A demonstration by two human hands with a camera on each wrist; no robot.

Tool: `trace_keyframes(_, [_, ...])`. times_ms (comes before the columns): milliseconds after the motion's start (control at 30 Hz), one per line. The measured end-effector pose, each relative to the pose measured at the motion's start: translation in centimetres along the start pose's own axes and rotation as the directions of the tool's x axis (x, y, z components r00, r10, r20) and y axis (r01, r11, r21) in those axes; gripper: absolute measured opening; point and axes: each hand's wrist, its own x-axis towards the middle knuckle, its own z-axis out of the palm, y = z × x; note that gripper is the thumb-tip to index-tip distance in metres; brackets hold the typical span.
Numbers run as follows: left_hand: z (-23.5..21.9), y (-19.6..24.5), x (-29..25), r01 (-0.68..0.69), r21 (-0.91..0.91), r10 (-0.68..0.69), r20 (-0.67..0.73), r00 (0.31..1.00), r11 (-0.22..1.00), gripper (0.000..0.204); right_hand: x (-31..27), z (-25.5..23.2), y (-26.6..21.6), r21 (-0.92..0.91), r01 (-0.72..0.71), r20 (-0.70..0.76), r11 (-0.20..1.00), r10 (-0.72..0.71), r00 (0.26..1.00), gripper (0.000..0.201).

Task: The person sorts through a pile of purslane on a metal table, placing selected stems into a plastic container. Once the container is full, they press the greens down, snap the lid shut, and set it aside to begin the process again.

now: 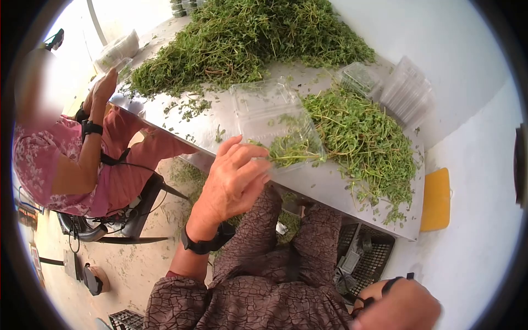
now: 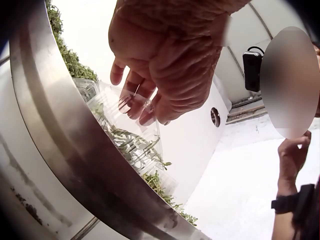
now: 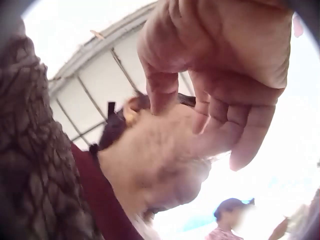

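My left hand (image 1: 234, 179) is at the near left edge of a clear plastic clamshell container (image 1: 264, 107), its fingers bent. In the left wrist view, the fingertips and thumb pinch the rim of that container (image 2: 112, 102). The clamshell lies open at the table's front edge, with some green leafy sprigs (image 1: 291, 149) in its near half. Low on the right of the head view, my right hand (image 1: 404, 308) is blurred and away from the table. In the right wrist view, this hand (image 3: 220, 75) has loosely bent fingers and holds nothing.
Leafy greens (image 1: 363, 137) lie right of the clamshell, and a larger heap (image 1: 247, 44) covers the table's back. Stacked clear containers (image 1: 407, 91) stand by the wall. A seated person (image 1: 60, 170) works at the left. A black crate (image 1: 377, 256) sits below the table.
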Motion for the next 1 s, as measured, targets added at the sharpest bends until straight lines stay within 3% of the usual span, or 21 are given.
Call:
trace_keyframes(33, [0.0,-0.1,-0.1,-0.020,0.004,0.020,-0.015,1.000,1.000,0.024,-0.9,1.2,0.2,0.010,-0.323,-0.149,0.946,0.320,0.935,0.029])
trace_keyframes(67, [0.0,-0.2,-0.2,-0.018,0.002,0.018,-0.016,1.000,1.000,0.024,-1.6,0.4,1.1,-0.370,-0.478,0.020,0.797,0.521,0.853,0.020])
trace_keyframes(100, [0.0,-0.3,-0.3,-0.017,-0.002,0.017,-0.021,1.000,1.000,0.024,-2.3,0.8,3.4,-0.333,-0.523,-0.164,0.785,0.498,0.851,0.030])
trace_keyframes(133, [0.0,-0.3,-0.4,-0.015,-0.005,0.015,-0.027,1.000,1.000,0.024,-2.7,0.9,4.6,-0.426,-0.661,-0.231,0.618,0.632,0.740,0.030])
trace_keyframes(167, [0.1,-0.3,-0.4,-0.012,-0.008,0.011,-0.031,0.999,1.000,0.024,-3.6,1.5,6.3,-0.423,-0.764,-0.376,0.487,0.673,0.637,0.030])
trace_keyframes(200, [0.2,-0.3,-0.4,-0.016,-0.009,0.016,-0.038,0.999,1.000,0.024,-4.8,1.8,7.9,-0.425,-0.765,-0.375,0.484,0.675,0.636,0.030])
trace_keyframes(267, [0.2,-0.4,-0.4,-0.022,-0.012,0.021,-0.048,0.999,1.000,0.024,-7.2,2.2,10.7,-0.735,-0.677,-0.422,0.047,0.749,0.510,0.023])
trace_keyframes(300, [0.2,-0.4,-0.5,-0.022,-0.011,0.022,-0.048,0.999,1.000,0.024,-8.4,2.3,11.8,-0.737,-0.675,-0.422,0.043,0.750,0.509,0.023])
trace_keyframes(367, [0.2,-0.4,-0.5,-0.020,-0.012,0.019,-0.053,0.998,1.000,0.024,-10.7,2.5,13.5,-0.712,-0.702,-0.391,0.019,0.820,0.419,0.025])
trace_keyframes(467, [0.1,-0.2,-0.6,0.001,-0.019,-0.002,-0.054,0.999,1.000,0.024,-14.1,3.9,15.6,-0.772,-0.634,-0.379,-0.040,0.830,0.409,0.025])
trace_keyframes(633, [0.1,-0.5,-0.8,-0.001,-0.029,0.000,-0.056,0.998,1.000,0.027,-13.2,3.9,15.6,-0.752,-0.657,-0.405,-0.046,0.819,0.406,0.020])
trace_keyframes(700, [0.2,-0.7,-0.8,-0.005,-0.042,0.003,-0.063,0.998,0.999,0.027,-11.3,3.6,14.8,-0.786,-0.615,-0.444,-0.066,0.753,0.486,0.019])
trace_keyframes(733, [0.3,-0.8,-0.8,-0.008,-0.052,0.004,-0.069,0.998,0.999,0.027,-9.9,3.2,14.1,-0.788,-0.612,-0.441,-0.067,0.755,0.485,0.019])
trace_keyframes(800, [0.3,-0.8,-0.8,-0.002,-0.068,-0.004,-0.078,0.997,0.998,0.027,-6.6,2.3,12.3,-0.701,-0.659,-0.424,0.272,0.585,0.692,0.023])
trace_keyframes(867, [0.3,-0.8,-0.7,-0.003,-0.085,-0.005,-0.084,0.996,0.996,0.027,-3.8,1.0,11.0,-0.791,-0.553,-0.461,0.263,0.337,0.821,0.034])
trace_keyframes(967, [0.2,-1.0,-0.6,-0.006,-0.093,-0.001,-0.078,0.997,0.996,0.028,0.4,-1.3,9.9,-0.866,-0.489,-0.467,0.102,0.181,0.865,0.038])
trace_keyframes(1000, [0.2,-1.0,-0.7,-0.011,-0.094,0.004,-0.075,0.997,0.995,0.028,1.2,-2.1,10.2,-0.868,-0.486,-0.464,0.103,0.182,0.867,0.038])
